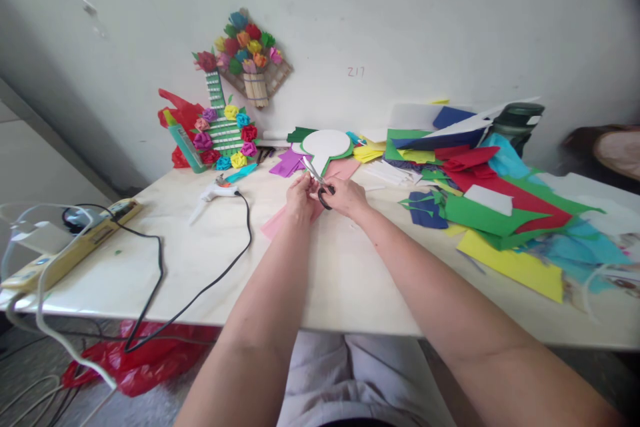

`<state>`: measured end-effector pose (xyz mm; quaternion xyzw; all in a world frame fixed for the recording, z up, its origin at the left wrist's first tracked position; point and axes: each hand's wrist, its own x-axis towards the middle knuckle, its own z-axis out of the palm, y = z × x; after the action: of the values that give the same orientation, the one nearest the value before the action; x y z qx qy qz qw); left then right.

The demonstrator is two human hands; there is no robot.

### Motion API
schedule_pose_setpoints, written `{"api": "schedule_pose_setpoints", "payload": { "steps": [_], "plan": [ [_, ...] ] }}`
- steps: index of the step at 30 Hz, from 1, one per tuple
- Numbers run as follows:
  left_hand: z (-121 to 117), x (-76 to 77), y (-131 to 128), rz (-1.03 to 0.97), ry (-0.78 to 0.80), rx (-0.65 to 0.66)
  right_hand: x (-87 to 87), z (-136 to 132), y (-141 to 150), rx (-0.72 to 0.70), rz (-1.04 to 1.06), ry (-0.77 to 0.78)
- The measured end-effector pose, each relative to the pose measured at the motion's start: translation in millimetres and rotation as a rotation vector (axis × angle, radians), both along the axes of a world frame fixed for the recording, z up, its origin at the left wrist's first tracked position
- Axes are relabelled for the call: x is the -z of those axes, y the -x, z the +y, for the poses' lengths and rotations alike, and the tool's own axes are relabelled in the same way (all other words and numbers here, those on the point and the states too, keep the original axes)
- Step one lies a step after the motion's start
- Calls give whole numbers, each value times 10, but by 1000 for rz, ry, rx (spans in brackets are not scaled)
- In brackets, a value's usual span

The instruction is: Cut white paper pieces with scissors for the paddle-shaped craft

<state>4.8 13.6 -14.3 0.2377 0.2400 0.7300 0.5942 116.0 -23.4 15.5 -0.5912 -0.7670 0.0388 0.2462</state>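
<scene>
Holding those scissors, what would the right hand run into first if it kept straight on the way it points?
Probably the left hand, whose fingers are just ahead of the right hand and its scissors, though exact depth is unclear.

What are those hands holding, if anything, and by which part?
The right hand holds the scissors by their dark handles. The left hand is close beside the blades; whether it grips anything can't be made out.
</scene>
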Motion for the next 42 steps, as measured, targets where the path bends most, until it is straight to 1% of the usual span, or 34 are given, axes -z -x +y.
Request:
{"api": "schedule_pose_setpoints", "payload": {
  "steps": [6, 15, 27, 37, 42],
  "plan": [
    [-8, -6, -7, 27, -4, 2, -3, 9, -2, -5, 0, 9],
    [-58, -49, -52, 25, 40, -44, 26, 17, 7, -18, 4, -16],
    [-69, -61, -81, 30, 52, -28, 56, 23, 45, 8, -9, -12],
    [-3, 3, -41, 63, -3, -39, 61, 32, 57, 10, -12, -46],
    [4, 14, -38, 65, -16, -36, 64, 35, 57, 24, -13, -36]
  ]
}}
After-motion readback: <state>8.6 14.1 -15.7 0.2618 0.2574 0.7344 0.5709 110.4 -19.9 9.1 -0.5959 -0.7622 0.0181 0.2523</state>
